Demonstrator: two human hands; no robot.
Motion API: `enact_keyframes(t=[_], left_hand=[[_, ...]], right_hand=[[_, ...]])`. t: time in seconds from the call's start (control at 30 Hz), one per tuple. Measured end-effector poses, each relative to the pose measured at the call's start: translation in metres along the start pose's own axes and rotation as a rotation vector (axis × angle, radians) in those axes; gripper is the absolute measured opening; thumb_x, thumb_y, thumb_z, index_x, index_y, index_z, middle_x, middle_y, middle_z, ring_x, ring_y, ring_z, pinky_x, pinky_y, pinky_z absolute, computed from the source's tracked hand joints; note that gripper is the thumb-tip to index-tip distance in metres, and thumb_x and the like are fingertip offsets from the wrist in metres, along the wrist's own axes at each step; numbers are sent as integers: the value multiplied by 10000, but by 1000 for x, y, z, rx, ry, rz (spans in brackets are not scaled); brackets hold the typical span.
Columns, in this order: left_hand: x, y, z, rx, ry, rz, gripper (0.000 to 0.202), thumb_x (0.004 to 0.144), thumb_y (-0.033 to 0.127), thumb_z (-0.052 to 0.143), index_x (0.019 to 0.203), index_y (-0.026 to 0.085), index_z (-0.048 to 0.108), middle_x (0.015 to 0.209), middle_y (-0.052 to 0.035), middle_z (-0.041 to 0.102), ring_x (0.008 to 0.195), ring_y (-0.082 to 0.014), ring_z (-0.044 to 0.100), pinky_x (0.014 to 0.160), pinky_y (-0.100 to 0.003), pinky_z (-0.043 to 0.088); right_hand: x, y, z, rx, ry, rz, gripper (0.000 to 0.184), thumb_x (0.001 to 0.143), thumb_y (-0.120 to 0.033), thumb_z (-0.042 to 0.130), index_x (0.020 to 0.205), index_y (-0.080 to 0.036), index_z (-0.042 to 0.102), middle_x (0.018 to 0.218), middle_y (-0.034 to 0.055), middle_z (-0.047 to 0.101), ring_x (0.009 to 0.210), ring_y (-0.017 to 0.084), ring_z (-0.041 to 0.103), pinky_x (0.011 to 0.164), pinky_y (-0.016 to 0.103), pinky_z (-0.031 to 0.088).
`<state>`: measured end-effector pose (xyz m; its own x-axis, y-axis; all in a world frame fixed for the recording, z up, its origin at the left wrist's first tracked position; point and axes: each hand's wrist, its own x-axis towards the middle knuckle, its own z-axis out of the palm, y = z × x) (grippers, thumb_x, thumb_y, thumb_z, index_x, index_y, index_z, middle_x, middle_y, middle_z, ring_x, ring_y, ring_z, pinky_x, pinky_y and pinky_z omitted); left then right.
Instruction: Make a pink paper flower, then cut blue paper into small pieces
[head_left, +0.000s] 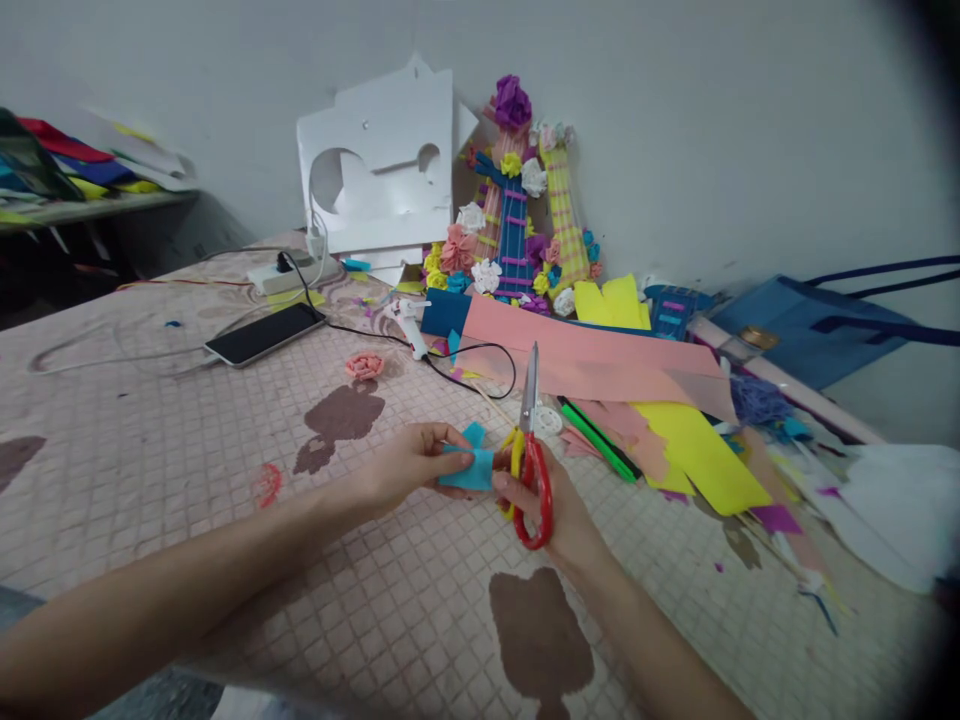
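Observation:
Between my two hands is a small piece of light blue paper [466, 474], folded or layered. My left hand [421, 462] pinches it from the left, thumb on top. The right hand [546, 500] carries red-handled scissors [534, 450], their blades pointing up and away from the paper. A yellow handle part shows beside the red loop. Fingertips of my right hand also reach the paper's right edge. To the upper left lies a pink paper flower [364, 366] on the table. A white glue gun [409, 326] rests beyond my hands.
A phone [264, 334] and a power strip [292, 270] with cables lie at the left. Long pink paper [585, 352], yellow paper [701, 455] and green pens [600, 440] are to the right. Paper-flower decorations [514, 220] and white foam board [382, 170] lean on the wall; a blue bag [817, 325] sits far right.

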<state>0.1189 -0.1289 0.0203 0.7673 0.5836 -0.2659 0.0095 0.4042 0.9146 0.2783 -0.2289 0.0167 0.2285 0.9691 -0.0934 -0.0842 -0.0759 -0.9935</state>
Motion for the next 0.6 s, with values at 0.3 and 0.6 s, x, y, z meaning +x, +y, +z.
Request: enact_keyframes(t=[0.3, 0.6], left_hand=[[-2, -2, 0, -22, -54, -80, 407, 642, 406, 802, 883, 121, 639, 851, -73, 717, 779, -182, 689, 711, -298, 559], [5, 14, -16, -292, 80, 66, 273, 680, 240, 799, 781, 127, 572, 783, -42, 720, 784, -199, 717, 731, -285, 569]], right_hand=[[6, 2, -2, 32, 127, 2, 420, 627, -367, 775, 867, -229, 459, 713, -67, 529, 512, 68, 455, 451, 195, 371], [-5, 2, -9, -49, 2, -55, 323, 809, -508, 598, 910, -226, 476, 731, -35, 461, 581, 105, 459, 527, 242, 434]])
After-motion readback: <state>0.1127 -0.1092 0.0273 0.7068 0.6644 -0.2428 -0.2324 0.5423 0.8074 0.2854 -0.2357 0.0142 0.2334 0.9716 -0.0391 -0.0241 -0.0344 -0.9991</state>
